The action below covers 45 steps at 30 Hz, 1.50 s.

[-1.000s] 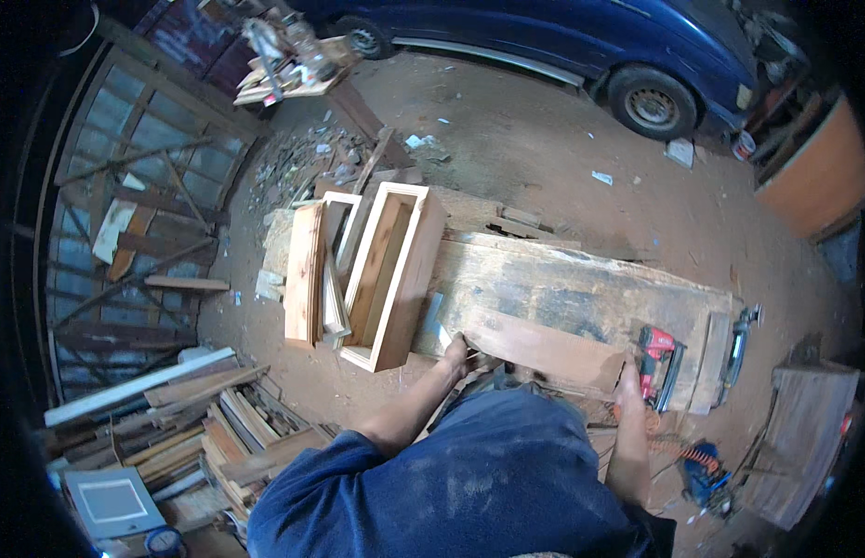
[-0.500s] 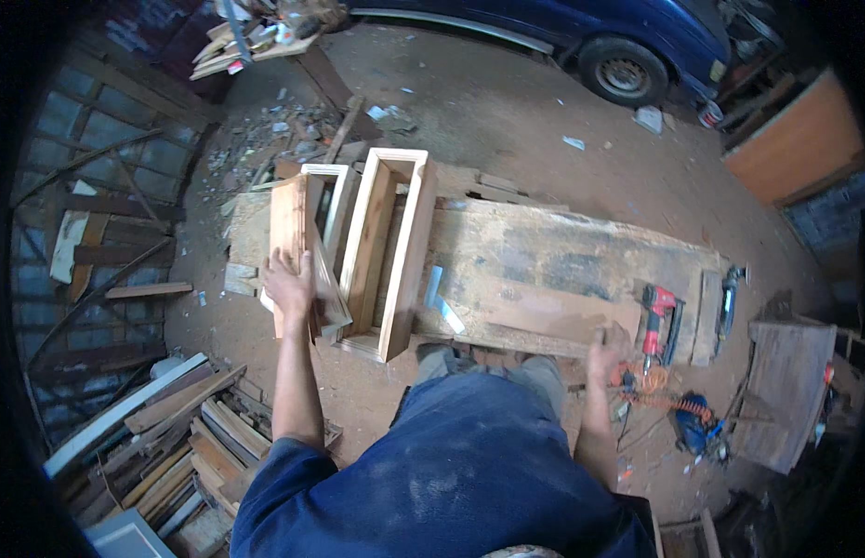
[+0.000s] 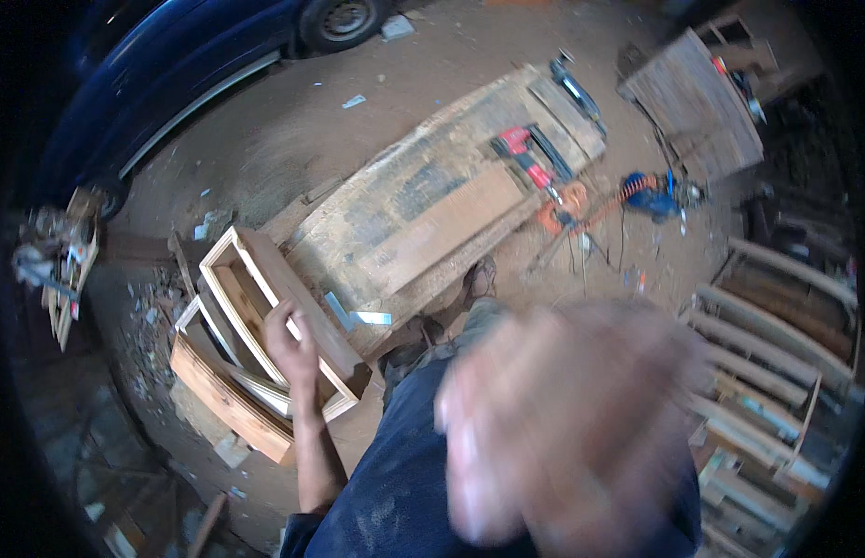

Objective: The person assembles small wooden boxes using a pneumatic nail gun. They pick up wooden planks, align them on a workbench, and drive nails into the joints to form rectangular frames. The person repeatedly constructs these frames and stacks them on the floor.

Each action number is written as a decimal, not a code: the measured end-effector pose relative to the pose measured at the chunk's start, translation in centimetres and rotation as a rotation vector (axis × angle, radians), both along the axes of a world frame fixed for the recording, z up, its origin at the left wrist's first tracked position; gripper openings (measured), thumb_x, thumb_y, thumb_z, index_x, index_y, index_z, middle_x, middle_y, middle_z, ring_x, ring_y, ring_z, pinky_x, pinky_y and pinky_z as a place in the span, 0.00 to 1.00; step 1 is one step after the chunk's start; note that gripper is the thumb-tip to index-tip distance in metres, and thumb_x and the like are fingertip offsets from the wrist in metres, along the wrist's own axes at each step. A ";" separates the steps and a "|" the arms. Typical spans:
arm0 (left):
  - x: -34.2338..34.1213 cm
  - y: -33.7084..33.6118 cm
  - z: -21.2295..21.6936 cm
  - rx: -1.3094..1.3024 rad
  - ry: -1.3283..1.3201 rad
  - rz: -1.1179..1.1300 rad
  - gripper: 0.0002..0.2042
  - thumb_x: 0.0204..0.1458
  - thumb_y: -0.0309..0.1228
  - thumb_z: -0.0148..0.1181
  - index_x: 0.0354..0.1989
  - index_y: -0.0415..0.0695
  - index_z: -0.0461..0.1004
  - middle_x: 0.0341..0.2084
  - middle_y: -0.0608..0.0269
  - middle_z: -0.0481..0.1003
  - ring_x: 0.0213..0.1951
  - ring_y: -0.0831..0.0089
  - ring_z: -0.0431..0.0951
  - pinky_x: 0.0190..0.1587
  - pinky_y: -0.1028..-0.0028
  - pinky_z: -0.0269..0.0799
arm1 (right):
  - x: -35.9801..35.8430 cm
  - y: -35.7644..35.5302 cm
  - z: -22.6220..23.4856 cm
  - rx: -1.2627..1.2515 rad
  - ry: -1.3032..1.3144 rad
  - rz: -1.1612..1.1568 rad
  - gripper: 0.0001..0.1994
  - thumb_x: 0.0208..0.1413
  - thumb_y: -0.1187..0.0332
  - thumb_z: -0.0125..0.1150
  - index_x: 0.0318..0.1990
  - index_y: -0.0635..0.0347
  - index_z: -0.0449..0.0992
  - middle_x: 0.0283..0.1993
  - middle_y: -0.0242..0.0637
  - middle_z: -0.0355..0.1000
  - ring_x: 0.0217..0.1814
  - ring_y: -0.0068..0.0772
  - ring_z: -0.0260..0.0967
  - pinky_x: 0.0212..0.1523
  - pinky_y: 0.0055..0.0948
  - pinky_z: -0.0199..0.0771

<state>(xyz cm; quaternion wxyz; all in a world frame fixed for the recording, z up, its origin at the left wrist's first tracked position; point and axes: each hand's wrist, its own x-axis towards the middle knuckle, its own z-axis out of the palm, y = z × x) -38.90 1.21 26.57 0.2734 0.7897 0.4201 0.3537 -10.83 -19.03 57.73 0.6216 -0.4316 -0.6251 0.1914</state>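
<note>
My left hand (image 3: 291, 346) rests on the rim of an open wooden box frame (image 3: 256, 279) that leans on the end of a long worn workbench (image 3: 423, 214). A second wooden frame (image 3: 223, 395) lies under and beside the first one. My right hand (image 3: 562, 418) is raised close to the camera, large and blurred, with fingers spread and nothing in it. A loose plank (image 3: 442, 228) lies along the bench top. A metal square (image 3: 353, 314) sits at the bench's near edge.
A red power tool (image 3: 525, 153) lies at the bench's far end, with an orange cable (image 3: 581, 209) and a blue tool (image 3: 651, 191) on the dirt floor. A blue car (image 3: 191, 56) stands behind. Curved wooden slats (image 3: 776, 372) are stacked on the right.
The view has swung, so the bench now runs diagonally. My left hand moved from the outer frame to the inner frame's rim. My right hand left the bench and rose close to the camera.
</note>
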 end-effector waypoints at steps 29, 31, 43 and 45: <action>17.3 -51.9 11.6 -1.005 0.831 -1.801 0.36 0.62 0.59 0.53 0.61 0.34 0.71 0.53 0.49 0.78 0.61 0.61 0.73 0.70 0.60 0.55 | -14.0 -63.2 -31.4 -0.582 0.542 -1.553 0.13 0.64 0.60 0.62 0.40 0.62 0.82 0.37 0.41 0.79 0.40 0.34 0.77 0.43 0.34 0.75; 19.4 -56.2 14.8 -1.087 0.907 -1.966 0.40 0.61 0.63 0.52 0.62 0.32 0.69 0.51 0.45 0.79 0.60 0.57 0.75 0.71 0.58 0.54 | -17.1 -67.6 -33.9 -0.674 0.758 -1.646 0.14 0.62 0.59 0.64 0.38 0.62 0.83 0.35 0.42 0.79 0.38 0.35 0.78 0.42 0.34 0.75; 17.7 -83.6 28.3 -1.016 0.390 -2.943 0.30 0.64 0.51 0.48 0.61 0.34 0.70 0.45 0.39 0.80 0.48 0.47 0.81 0.58 0.51 0.71 | -31.6 -72.8 -45.8 -0.688 1.375 -1.928 0.21 0.57 0.51 0.69 0.36 0.65 0.82 0.31 0.41 0.80 0.33 0.32 0.77 0.39 0.32 0.76; 16.3 -82.7 28.4 -1.027 0.290 -2.971 0.28 0.64 0.48 0.49 0.61 0.35 0.70 0.45 0.40 0.80 0.48 0.48 0.81 0.57 0.52 0.71 | -34.1 -72.2 -46.8 -0.656 1.453 -1.989 0.22 0.57 0.49 0.69 0.37 0.65 0.82 0.30 0.39 0.79 0.33 0.31 0.76 0.39 0.31 0.75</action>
